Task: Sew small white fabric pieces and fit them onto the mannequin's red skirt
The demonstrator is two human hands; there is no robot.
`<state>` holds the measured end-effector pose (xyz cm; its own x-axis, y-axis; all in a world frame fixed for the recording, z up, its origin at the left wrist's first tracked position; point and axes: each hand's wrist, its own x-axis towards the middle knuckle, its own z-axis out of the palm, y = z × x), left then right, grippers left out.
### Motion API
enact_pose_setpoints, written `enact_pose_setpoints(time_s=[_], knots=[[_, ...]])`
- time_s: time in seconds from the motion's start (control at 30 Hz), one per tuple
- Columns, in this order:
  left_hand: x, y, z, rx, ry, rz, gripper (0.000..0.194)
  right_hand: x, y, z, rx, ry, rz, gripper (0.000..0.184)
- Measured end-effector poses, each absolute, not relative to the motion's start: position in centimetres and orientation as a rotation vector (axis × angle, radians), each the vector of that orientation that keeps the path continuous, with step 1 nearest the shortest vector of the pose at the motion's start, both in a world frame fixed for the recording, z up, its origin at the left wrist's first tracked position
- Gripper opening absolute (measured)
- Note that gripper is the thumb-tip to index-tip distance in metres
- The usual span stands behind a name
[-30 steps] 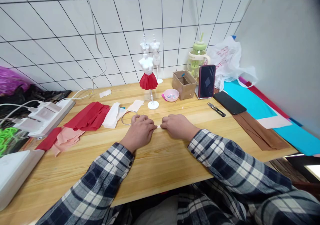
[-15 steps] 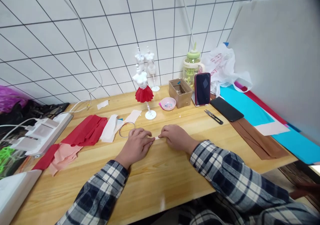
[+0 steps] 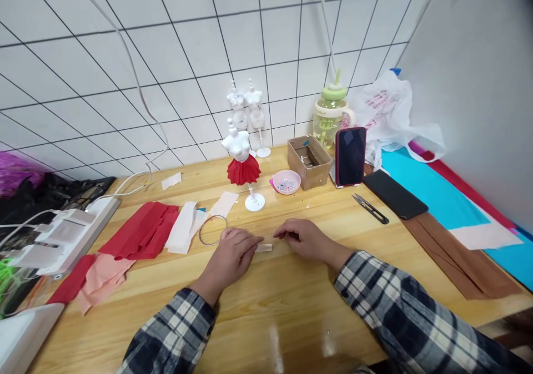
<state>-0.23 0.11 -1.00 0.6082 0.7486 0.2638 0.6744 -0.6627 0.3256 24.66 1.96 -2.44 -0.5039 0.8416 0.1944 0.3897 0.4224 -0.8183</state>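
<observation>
A small pale strip of fabric (image 3: 265, 248) lies on the wooden table in front of me. Its left end is under the fingers of my left hand (image 3: 231, 257), which hold it there with the thumb tucked close. My right hand (image 3: 310, 239) hovers just right of the strip, apart from it, with loosely bent fingers and nothing visible in them. Beyond my hands stands a white mini dress form (image 3: 237, 145) wearing a pleated red skirt (image 3: 244, 171). A thin ring (image 3: 200, 235) lies just beyond my left hand.
Red fabric (image 3: 139, 230) and white fabric pieces (image 3: 181, 232) lie left, near a power strip (image 3: 89, 227). A pink bowl of beads (image 3: 286, 182), cardboard box (image 3: 316, 175), propped phone (image 3: 350, 156) and bottle (image 3: 331, 113) stand behind. Thread snips (image 3: 370, 208), a black phone (image 3: 395, 195) and brown fabric (image 3: 458, 257) lie right.
My right hand has let go of the strip's right end and drawn away to the right. The strip now shows more. The view has shifted slightly.
</observation>
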Motion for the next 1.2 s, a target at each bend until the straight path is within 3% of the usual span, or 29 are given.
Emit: enact_pose_setpoints(time_s=[0.3,0.57,0.83,1.13,1.2], knots=[[0.0,0.5,-1.1,2.569,1.255,0.554,0.021,25.2,2.7,-2.6,-1.027,-2.016,1.097,0.035],[0.4,0.6,-1.1,2.579,1.315,0.513,0.017,25.0,2.1,-2.1,-0.914,-2.247,0.828,0.05],[0.7,0.1,-0.6,2.607,1.359,0.483,0.022,24.7,1.5,-2.1,-0.915,-2.416,0.581,0.038],[-2.0,0.3,1.1,2.606,1.601,0.637,0.027,25.0,1.9,-2.1,-1.003,-2.142,0.78,0.034],[-4.3,0.5,1.7,2.607,1.693,0.518,0.023,25.2,2.0,-2.0,-1.049,-2.094,0.78,0.034]])
